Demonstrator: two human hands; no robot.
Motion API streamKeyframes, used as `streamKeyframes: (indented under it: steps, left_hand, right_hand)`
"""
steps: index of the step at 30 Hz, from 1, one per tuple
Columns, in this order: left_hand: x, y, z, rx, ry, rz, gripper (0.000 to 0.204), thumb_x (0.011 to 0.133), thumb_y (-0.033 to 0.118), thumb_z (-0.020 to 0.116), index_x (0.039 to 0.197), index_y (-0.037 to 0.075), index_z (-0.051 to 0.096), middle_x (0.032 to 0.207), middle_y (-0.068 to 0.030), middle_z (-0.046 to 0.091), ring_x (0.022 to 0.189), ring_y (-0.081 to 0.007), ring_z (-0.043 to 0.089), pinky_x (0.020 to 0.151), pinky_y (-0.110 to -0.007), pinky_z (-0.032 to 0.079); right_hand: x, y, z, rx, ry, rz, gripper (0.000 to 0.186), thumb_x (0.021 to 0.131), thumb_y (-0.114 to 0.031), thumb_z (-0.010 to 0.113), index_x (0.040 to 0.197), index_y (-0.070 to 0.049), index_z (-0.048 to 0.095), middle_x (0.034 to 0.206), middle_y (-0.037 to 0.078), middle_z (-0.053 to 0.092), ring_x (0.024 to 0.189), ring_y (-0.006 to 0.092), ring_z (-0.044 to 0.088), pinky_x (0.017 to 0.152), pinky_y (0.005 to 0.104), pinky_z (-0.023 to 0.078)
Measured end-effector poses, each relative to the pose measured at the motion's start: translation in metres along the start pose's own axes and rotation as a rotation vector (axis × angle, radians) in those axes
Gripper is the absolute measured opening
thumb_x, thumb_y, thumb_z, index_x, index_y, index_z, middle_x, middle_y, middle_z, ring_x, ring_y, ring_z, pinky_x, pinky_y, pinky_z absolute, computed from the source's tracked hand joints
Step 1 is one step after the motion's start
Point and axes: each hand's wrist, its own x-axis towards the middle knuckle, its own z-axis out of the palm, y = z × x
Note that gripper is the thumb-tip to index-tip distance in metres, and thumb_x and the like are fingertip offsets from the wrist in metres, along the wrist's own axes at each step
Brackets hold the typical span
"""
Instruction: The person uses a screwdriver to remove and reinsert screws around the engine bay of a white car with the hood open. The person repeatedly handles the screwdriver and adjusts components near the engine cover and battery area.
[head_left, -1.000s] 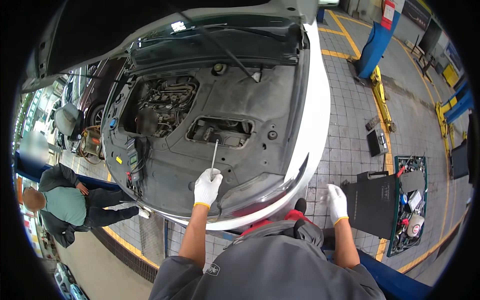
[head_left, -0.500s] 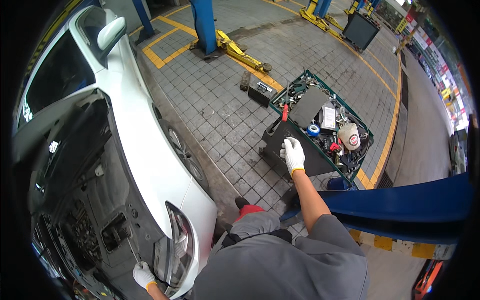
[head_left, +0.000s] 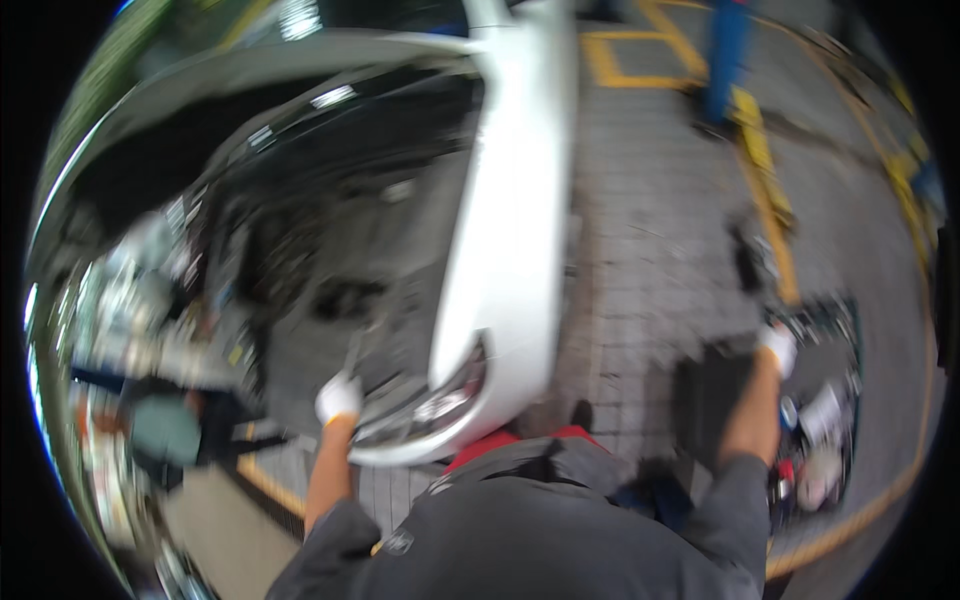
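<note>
One gloved hand, the left hand (head_left: pixel 338 398), curls round a thin rod (head_left: pixel 354 348) that leans toward a dark hole (head_left: pixel 347 297) in the car (head_left: pixel 530 240) on the left. The right hand (head_left: pixel 779 350) is at the tool cart (head_left: pixel 724 385) on the right, too blurry to tell if it's open or holding anything. It's best to keep the rod still.

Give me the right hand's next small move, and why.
I'd probably steady the right hand at the tool tray before lifting anything: blur hides its grip, and mixed items crowd the tray. The left hand holds a slim metal rod slanting toward the engine-cover opening.
</note>
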Motion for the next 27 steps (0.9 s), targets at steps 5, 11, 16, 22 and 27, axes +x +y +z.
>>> streamKeyframes:
  steps: [5, 11, 16, 22, 27]
  left_hand:
    - [0.004, -0.033, 0.074, 0.045, 0.069, -0.104, 0.029, 0.103, 0.028, 0.065, 0.103, 0.006, 0.083, 0.105, -0.0253, 0.083, 0.102, -0.0477, 0.081, 0.093, -0.059, 0.064]
    - [-0.007, -0.048, 0.078, 0.065, 0.085, -0.080, 0.029, 0.105, 0.035, 0.073, 0.104, 0.006, 0.078, 0.100, -0.0258, 0.081, 0.097, -0.0470, 0.080, 0.088, -0.059, 0.063]
    - [-0.011, -0.060, 0.056, 0.013, -0.001, 0.088, 0.024, 0.107, 0.031, 0.072, 0.107, 0.008, 0.079, 0.106, -0.0202, 0.081, 0.104, -0.0417, 0.078, 0.092, -0.055, 0.062]
    - [0.009, -0.092, 0.037, -0.166, -0.140, 0.239, 0.030, 0.108, 0.033, 0.072, 0.122, 0.009, 0.083, 0.117, -0.0197, 0.082, 0.111, -0.0426, 0.077, 0.098, -0.052, 0.061]
    - [0.019, -0.103, 0.041, -0.349, -0.200, 0.312, 0.029, 0.106, 0.033, 0.072, 0.118, 0.008, 0.082, 0.118, -0.0191, 0.082, 0.110, -0.0415, 0.078, 0.098, -0.050, 0.062]
  right_hand:
    - [0.115, 0.032, 0.048, -0.037, -0.017, -0.048, 0.048, 0.110, -0.043, 0.058, 0.133, -0.008, 0.081, 0.143, 0.020, 0.080, 0.131, 0.0443, 0.076, 0.107, 0.0548, 0.061]
    - [0.071, -0.015, 0.025, 0.182, 0.227, -0.241, 0.071, 0.109, -0.060, 0.067, 0.144, 0.002, 0.072, 0.139, 0.028, 0.079, 0.124, 0.0447, 0.077, 0.108, 0.0517, 0.058]
    - [-0.079, -0.081, -0.012, 0.864, -0.293, -0.521, 0.049, 0.114, -0.044, 0.071, 0.141, -0.004, 0.075, 0.097, 0.002, 0.069, 0.081, 0.0125, 0.060, 0.076, 0.0314, 0.049]
    - [-0.322, -0.143, -0.009, 1.129, -0.924, -0.525, 0.037, 0.114, -0.020, 0.070, 0.147, -0.004, 0.063, 0.101, 0.004, 0.070, 0.075, 0.0139, 0.067, 0.063, 0.0316, 0.059]
    - [-0.479, -0.174, -0.006, 1.110, -1.350, -0.481, 0.051, 0.107, -0.029, 0.075, 0.146, 0.002, 0.061, 0.099, 0.008, 0.068, 0.077, 0.0182, 0.068, 0.067, 0.0336, 0.060]
